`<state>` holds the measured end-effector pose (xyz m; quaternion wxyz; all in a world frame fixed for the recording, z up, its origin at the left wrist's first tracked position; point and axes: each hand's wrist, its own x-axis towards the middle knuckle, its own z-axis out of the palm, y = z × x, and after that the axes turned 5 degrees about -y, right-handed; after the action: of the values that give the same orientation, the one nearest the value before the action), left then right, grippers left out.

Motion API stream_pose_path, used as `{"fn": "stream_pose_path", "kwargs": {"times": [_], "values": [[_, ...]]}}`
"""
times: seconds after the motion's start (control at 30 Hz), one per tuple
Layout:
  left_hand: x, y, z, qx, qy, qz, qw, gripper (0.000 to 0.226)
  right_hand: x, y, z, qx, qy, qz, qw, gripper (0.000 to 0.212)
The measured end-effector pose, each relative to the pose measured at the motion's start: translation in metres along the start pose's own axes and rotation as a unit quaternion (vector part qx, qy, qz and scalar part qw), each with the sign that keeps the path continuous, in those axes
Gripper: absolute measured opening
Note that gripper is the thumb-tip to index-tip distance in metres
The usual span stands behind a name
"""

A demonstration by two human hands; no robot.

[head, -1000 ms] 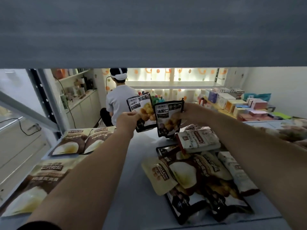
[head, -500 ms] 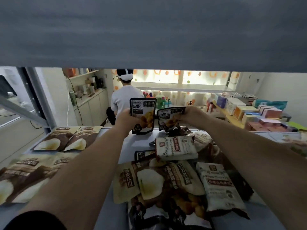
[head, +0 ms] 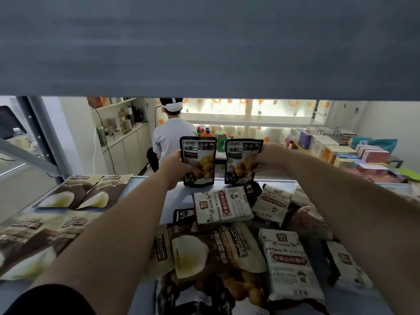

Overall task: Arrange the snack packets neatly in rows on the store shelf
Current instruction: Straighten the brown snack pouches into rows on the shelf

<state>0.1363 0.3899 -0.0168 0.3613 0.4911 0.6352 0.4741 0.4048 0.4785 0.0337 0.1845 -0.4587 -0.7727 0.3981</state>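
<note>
Two black chestnut packets stand upright side by side at the far edge of the grey shelf [head: 177,198]. My left hand [head: 173,165] grips the left black packet [head: 200,161] by its left side. My right hand [head: 268,156] holds the right black packet [head: 242,162] by its right side. In front of them lies a loose heap of snack packets: white packets with red labels [head: 223,205] and brown-and-cream packets [head: 204,253]. Brown-and-cream packets [head: 81,194] lie flat in rows on the shelf's left part.
The underside of the shelf above [head: 204,46] fills the top of the view. Beyond the shelf a person in a white shirt [head: 172,137] crouches with their back turned. Boxes [head: 341,148] crowd a counter at right; cabinets [head: 127,148] stand at left.
Both packets have gone from tilted to upright and now stand level next to each other, with their bottoms on the shelf's far edge. The view has shifted closer.
</note>
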Motion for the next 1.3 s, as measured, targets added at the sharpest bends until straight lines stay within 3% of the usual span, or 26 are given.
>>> {"fn": "stream_pose_path", "kwargs": {"times": [0.23,0.47,0.57,0.7,0.83,1.0,1.2,1.3], "values": [[0.002,0.0,0.005,0.025,-0.001,0.007,1.0,0.044,0.001,0.0,0.001,0.025,-0.014,-0.001,1.0,0.022],[-0.008,0.004,-0.002,0.049,-0.002,0.034,0.998,0.044,-0.003,-0.004,0.004,-0.097,0.124,-0.046,0.986,0.055],[-0.018,0.008,-0.004,0.158,0.016,0.077,0.984,0.04,-0.009,-0.006,0.012,-0.189,0.158,-0.074,0.966,0.064],[-0.032,0.006,-0.015,0.318,0.052,0.122,0.939,0.076,-0.02,-0.009,0.021,-0.316,0.185,-0.082,0.927,0.082],[-0.049,0.004,-0.03,0.376,0.081,0.165,0.908,0.083,-0.043,-0.026,0.033,-0.387,0.189,-0.122,0.894,0.077],[-0.087,0.006,-0.045,0.424,0.052,0.177,0.887,0.083,-0.078,-0.057,0.064,-0.405,0.148,-0.195,0.881,0.071],[-0.147,0.023,-0.049,0.422,-0.018,0.177,0.889,0.067,-0.116,-0.08,0.109,-0.406,0.095,-0.24,0.877,0.058],[-0.164,0.023,-0.05,0.391,-0.082,0.113,0.91,0.06,-0.135,-0.083,0.124,-0.387,0.061,-0.248,0.886,0.049]]}}
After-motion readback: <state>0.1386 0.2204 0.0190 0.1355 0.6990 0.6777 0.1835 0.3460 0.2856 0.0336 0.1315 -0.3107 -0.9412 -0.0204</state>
